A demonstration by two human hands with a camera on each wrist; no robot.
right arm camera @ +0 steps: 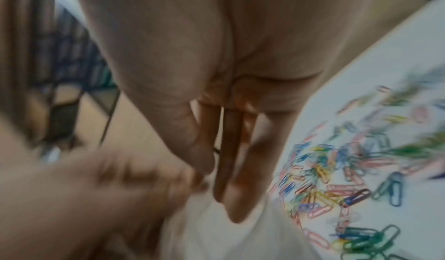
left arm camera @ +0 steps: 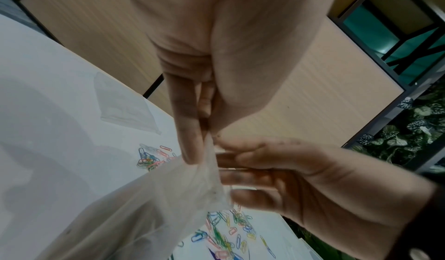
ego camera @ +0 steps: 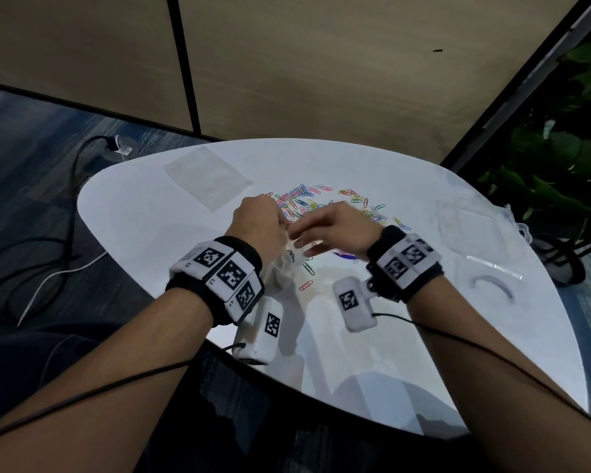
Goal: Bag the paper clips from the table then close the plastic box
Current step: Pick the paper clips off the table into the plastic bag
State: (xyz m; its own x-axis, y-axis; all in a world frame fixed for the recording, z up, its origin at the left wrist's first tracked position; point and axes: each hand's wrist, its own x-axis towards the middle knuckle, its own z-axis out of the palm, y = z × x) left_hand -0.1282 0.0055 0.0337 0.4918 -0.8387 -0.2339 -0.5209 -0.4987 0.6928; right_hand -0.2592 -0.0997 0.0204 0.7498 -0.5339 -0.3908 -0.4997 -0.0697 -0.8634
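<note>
Coloured paper clips lie in a loose pile at the middle of the white table. My left hand pinches the top edge of a clear plastic bag that hangs below it; the left wrist view shows this pinch by the left hand and the bag. My right hand reaches left with straight fingers that touch the bag's mouth. The clear plastic box sits at the table's right side, faint against the white top.
A second flat clear bag lies at the back left of the table. Two loose clips sit near the front, under my hands. A clear strip lies at the right. Cables run on the floor to the left; a plant stands at the right.
</note>
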